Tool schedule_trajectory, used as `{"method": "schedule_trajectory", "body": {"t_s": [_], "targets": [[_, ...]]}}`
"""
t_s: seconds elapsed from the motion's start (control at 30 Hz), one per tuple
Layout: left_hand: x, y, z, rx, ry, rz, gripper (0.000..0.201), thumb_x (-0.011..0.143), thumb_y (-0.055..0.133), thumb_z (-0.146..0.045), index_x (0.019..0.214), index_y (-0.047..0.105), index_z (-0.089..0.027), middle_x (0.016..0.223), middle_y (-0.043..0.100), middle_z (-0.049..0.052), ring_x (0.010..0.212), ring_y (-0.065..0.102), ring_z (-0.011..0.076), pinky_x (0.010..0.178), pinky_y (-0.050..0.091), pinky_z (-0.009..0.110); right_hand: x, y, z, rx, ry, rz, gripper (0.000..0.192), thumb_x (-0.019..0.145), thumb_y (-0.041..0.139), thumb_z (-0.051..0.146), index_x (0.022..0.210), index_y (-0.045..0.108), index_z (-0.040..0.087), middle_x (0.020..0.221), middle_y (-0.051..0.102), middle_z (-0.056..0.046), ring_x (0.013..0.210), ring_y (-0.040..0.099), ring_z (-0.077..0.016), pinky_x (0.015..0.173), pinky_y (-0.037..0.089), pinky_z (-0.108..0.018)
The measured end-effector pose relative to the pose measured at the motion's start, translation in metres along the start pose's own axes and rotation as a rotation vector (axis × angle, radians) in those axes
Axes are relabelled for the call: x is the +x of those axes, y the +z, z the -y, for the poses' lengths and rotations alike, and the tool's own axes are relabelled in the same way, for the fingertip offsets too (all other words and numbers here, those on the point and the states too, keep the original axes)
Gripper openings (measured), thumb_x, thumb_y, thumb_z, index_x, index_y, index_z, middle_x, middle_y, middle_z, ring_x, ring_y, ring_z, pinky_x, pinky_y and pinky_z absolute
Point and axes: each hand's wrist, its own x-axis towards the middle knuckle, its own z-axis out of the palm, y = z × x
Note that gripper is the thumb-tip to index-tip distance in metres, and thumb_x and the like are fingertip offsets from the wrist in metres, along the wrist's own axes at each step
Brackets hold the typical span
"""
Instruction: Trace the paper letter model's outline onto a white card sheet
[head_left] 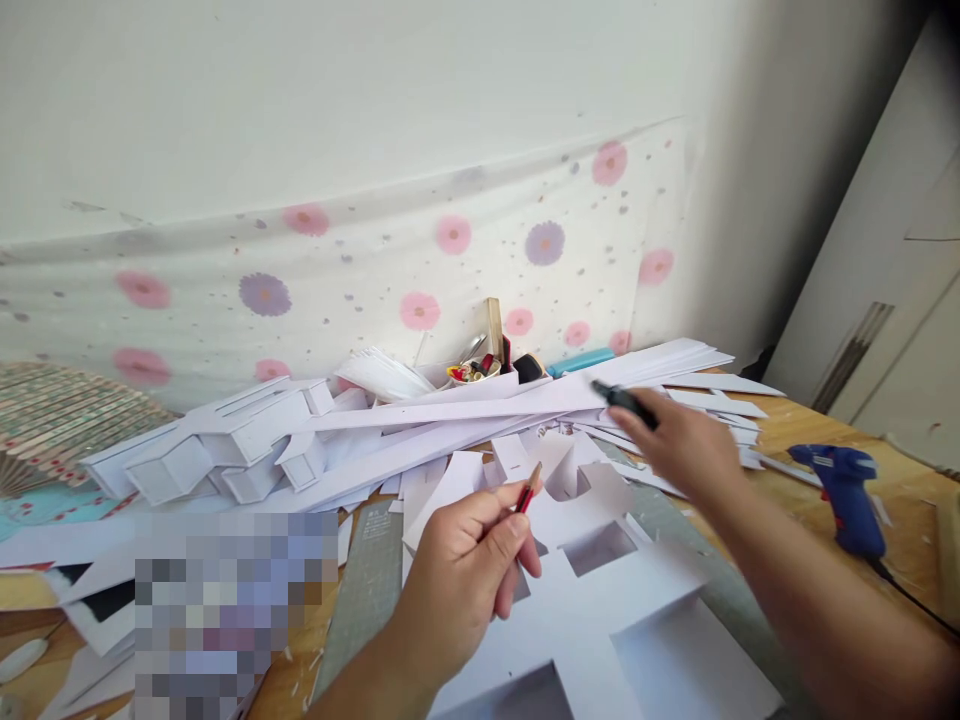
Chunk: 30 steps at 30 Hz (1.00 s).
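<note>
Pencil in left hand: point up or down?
Up, leaning slightly: the pencil shows its bare sharpened end above the left hand, red-and-black barrel below it.

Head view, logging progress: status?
Left hand grips red-black pencil. Right hand grips dark slender tool. White board with cutouts below. Blue glue gun beside right forearm.

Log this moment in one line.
left hand: holds red pencil | right hand: holds dark tool | nearby: white board with cutouts

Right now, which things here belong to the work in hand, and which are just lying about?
Belong, it seems:
red pencil, in left hand
dark tool, in right hand
white cutout board below them
perhaps blue glue gun, untouched

Lying about, probably:
folding fan
light-blue cylinder
</note>
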Motion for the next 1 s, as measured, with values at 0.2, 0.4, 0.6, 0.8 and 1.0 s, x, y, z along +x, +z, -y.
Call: {"method": "schedule_trajectory", "body": {"t_s": [0.2, 0.4, 0.6, 0.8, 1.0], "targets": [[0.000, -0.001, -0.003, -0.014, -0.022, -0.073, 0.039, 0.085, 0.058, -0.039, 0.115, 0.061, -0.013, 0.069, 0.061, 0.001, 0.039, 0.043, 0.0025, 0.036, 0.027, 0.015, -0.012, -0.009, 0.007, 0.126, -0.142, -0.030, 0.047, 0.087, 0.041, 0.062, 0.109, 0.063, 0.027, 0.081, 0.070, -0.005, 0.072, 0.063, -0.0244, 0.056, 0.036, -0.029], [0.003, -0.003, -0.005, -0.020, -0.017, -0.101, 0.039, 0.085, 0.057, -0.037, 0.115, 0.059, -0.012, 0.069, 0.063, 0.001, 0.040, 0.046, 0.0035, 0.038, 0.031, 0.015, -0.049, -0.005, 0.040, 0.298, -0.603, 0.113, 0.040, 0.092, 0.041, 0.056, 0.103, 0.061, 0.024, 0.083, 0.067, -0.003, 0.070, 0.059, -0.0177, 0.061, 0.036, -0.028], [0.000, -0.001, -0.004, -0.028, -0.008, -0.108, 0.035, 0.086, 0.057, -0.036, 0.112, 0.059, -0.012, 0.069, 0.064, 0.001, 0.039, 0.045, 0.0021, 0.037, 0.028, 0.013, -0.047, -0.004, 0.036, 0.329, -0.619, 0.150, 0.038, 0.092, 0.042, 0.055, 0.105, 0.059, 0.025, 0.080, 0.063, -0.001, 0.070, 0.056, -0.0176, 0.062, 0.034, -0.029], [-0.001, 0.000, -0.006, -0.018, -0.002, -0.094, 0.030, 0.088, 0.055, -0.035, 0.109, 0.061, -0.014, 0.068, 0.063, 0.000, 0.038, 0.042, 0.0012, 0.036, 0.026, 0.013, -0.049, -0.004, 0.037, 0.335, -0.625, 0.155, 0.039, 0.091, 0.043, 0.057, 0.103, 0.060, 0.024, 0.077, 0.061, -0.001, 0.070, 0.055, -0.0179, 0.062, 0.033, -0.029], [-0.002, 0.000, -0.006, -0.006, 0.022, -0.067, 0.030, 0.088, 0.054, -0.035, 0.107, 0.062, -0.013, 0.067, 0.062, 0.000, 0.037, 0.038, 0.0009, 0.036, 0.024, 0.014, -0.050, -0.005, 0.038, 0.325, -0.651, 0.121, 0.039, 0.091, 0.042, 0.056, 0.101, 0.061, 0.023, 0.074, 0.059, -0.002, 0.067, 0.054, -0.0178, 0.060, 0.032, -0.028]]}}
